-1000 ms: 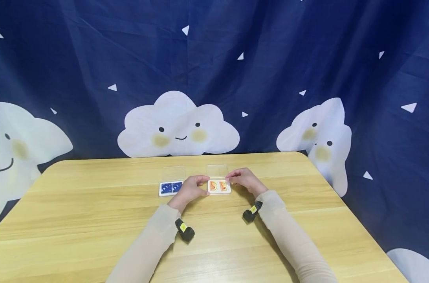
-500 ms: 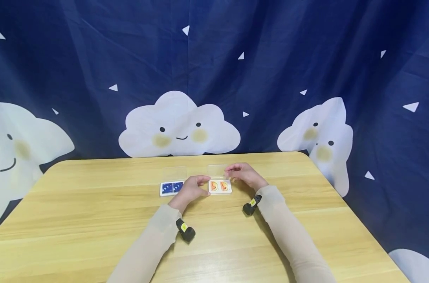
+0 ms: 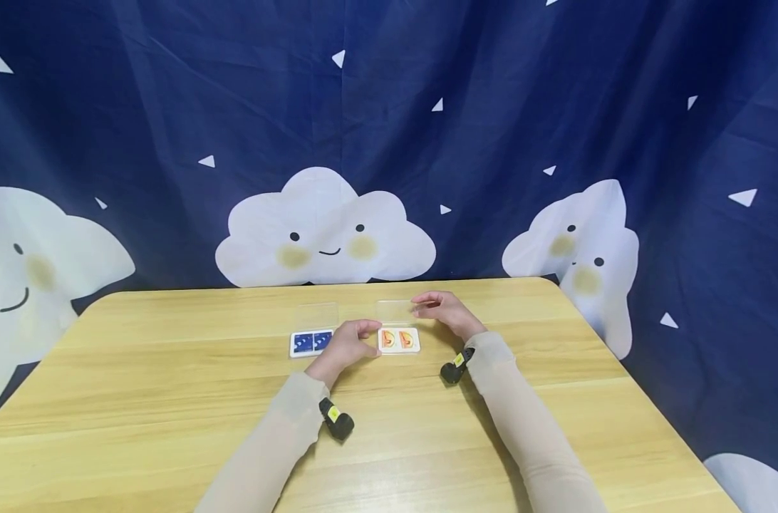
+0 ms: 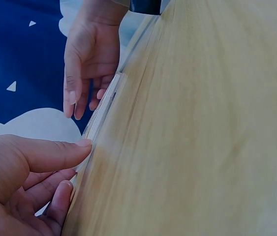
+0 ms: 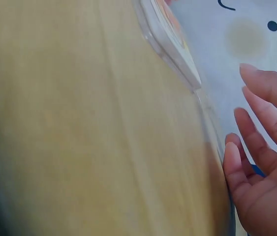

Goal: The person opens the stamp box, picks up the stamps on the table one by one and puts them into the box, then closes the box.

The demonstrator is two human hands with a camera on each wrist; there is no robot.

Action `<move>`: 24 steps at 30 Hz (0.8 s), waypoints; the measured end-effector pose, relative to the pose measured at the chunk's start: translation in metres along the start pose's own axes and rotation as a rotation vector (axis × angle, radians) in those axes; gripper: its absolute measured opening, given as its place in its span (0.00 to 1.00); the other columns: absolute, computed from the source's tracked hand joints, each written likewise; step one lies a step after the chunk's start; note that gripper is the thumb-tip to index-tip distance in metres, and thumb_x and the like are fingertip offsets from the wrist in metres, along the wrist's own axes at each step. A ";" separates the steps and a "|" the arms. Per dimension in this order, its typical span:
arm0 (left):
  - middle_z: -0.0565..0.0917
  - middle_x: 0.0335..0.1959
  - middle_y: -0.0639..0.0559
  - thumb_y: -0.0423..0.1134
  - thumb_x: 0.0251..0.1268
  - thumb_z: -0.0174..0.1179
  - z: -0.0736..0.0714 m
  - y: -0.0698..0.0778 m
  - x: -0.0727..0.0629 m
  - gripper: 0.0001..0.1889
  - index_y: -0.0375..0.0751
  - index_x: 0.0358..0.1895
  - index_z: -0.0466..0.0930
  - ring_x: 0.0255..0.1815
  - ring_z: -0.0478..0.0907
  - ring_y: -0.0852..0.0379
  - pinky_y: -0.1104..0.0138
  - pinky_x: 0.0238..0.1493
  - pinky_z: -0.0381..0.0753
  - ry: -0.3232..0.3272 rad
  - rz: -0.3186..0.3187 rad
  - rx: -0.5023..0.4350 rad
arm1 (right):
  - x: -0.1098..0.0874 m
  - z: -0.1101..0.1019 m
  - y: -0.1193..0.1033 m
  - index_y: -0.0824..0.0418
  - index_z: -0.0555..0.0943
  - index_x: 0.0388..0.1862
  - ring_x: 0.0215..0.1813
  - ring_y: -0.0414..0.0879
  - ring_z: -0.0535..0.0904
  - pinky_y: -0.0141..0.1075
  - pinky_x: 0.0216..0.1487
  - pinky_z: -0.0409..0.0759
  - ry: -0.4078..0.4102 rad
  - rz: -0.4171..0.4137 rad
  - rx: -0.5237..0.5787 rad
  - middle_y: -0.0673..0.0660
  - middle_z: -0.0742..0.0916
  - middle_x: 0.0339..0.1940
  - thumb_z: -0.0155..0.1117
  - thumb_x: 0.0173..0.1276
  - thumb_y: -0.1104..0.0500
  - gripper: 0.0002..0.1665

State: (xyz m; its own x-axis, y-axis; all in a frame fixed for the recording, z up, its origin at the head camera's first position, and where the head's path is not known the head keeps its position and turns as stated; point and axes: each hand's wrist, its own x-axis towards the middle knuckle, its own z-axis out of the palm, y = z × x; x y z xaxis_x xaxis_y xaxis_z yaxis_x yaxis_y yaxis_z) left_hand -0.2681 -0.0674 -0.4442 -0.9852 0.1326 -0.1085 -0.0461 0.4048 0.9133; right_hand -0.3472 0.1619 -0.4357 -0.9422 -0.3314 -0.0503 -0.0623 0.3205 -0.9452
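A clear plastic card case [image 3: 398, 340] lies on the table with its lid [image 3: 394, 311] folded back flat behind it. Inside are white cards with an orange and yellow print. My left hand [image 3: 344, 347] holds the case at its left side, index finger by the far corner and thumb [image 4: 64, 153] on the near edge. Close to the lid's right side hovers my right hand [image 3: 449, 315], its fingers loosely bent and parted, with nothing between them. In the right wrist view, the case's corner [image 5: 177, 49] sits apart from those fingers [image 5: 254, 137].
A second clear case [image 3: 310, 343] with dark blue cards stands left of my left hand, which partly hides its right side. Its clear lid [image 3: 316, 314] also lies back. Behind the wooden table [image 3: 171, 399] hangs a blue curtain [image 3: 389, 107] with clouds.
My right hand has moved from the case's right edge back towards the open lid and away from the case, its fingers now freer. The left hand has stayed in place.
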 end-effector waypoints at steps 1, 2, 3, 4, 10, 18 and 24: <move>0.79 0.55 0.47 0.24 0.41 0.69 0.000 0.000 0.000 0.29 0.42 0.54 0.79 0.54 0.72 0.48 0.55 0.60 0.69 -0.001 0.001 0.002 | 0.002 -0.001 0.004 0.72 0.76 0.55 0.48 0.45 0.74 0.35 0.55 0.66 0.004 0.004 0.000 0.66 0.81 0.54 0.68 0.57 0.67 0.26; 0.79 0.54 0.47 0.24 0.41 0.69 0.000 0.000 0.000 0.29 0.42 0.54 0.79 0.54 0.73 0.48 0.55 0.60 0.69 0.000 0.000 0.003 | 0.002 -0.001 0.004 0.71 0.75 0.56 0.50 0.47 0.73 0.36 0.57 0.66 0.002 0.009 -0.005 0.65 0.80 0.55 0.68 0.57 0.67 0.26; 0.79 0.54 0.47 0.24 0.41 0.69 0.000 0.000 0.000 0.29 0.42 0.53 0.79 0.54 0.72 0.48 0.55 0.61 0.69 0.002 -0.003 0.002 | 0.002 -0.001 0.003 0.71 0.75 0.56 0.52 0.49 0.72 0.37 0.58 0.66 0.000 0.015 -0.009 0.65 0.79 0.57 0.68 0.57 0.67 0.27; 0.79 0.54 0.47 0.24 0.41 0.69 0.000 -0.001 0.000 0.29 0.42 0.53 0.79 0.54 0.72 0.48 0.55 0.61 0.69 0.002 -0.004 0.004 | 0.002 -0.001 0.003 0.70 0.74 0.57 0.53 0.51 0.71 0.38 0.59 0.66 0.000 0.021 -0.019 0.64 0.78 0.58 0.68 0.57 0.67 0.28; 0.79 0.55 0.48 0.24 0.42 0.69 0.001 0.000 -0.001 0.28 0.42 0.53 0.80 0.54 0.73 0.48 0.55 0.61 0.69 -0.006 0.004 0.011 | 0.005 -0.002 0.002 0.68 0.72 0.60 0.62 0.56 0.68 0.43 0.65 0.65 -0.023 0.050 -0.053 0.63 0.76 0.62 0.68 0.56 0.68 0.31; 0.80 0.55 0.48 0.25 0.43 0.69 0.000 0.002 0.000 0.28 0.43 0.53 0.80 0.55 0.72 0.49 0.55 0.61 0.69 -0.002 0.007 0.015 | 0.010 -0.001 0.001 0.65 0.70 0.65 0.65 0.55 0.67 0.47 0.69 0.60 -0.085 0.038 -0.159 0.61 0.75 0.64 0.70 0.54 0.65 0.37; 0.79 0.55 0.48 0.25 0.43 0.69 0.000 0.003 -0.001 0.28 0.43 0.54 0.80 0.55 0.72 0.49 0.55 0.61 0.69 0.000 -0.015 0.011 | 0.014 0.001 0.002 0.65 0.68 0.66 0.68 0.57 0.64 0.48 0.70 0.57 -0.121 0.026 -0.210 0.62 0.72 0.67 0.72 0.53 0.65 0.41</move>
State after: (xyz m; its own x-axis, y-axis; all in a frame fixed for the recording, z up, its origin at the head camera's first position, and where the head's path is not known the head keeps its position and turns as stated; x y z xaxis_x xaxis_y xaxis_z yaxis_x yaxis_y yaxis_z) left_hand -0.2672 -0.0666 -0.4414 -0.9845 0.1262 -0.1218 -0.0588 0.4167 0.9072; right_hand -0.3602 0.1568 -0.4387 -0.8989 -0.4203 -0.1237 -0.1178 0.5038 -0.8557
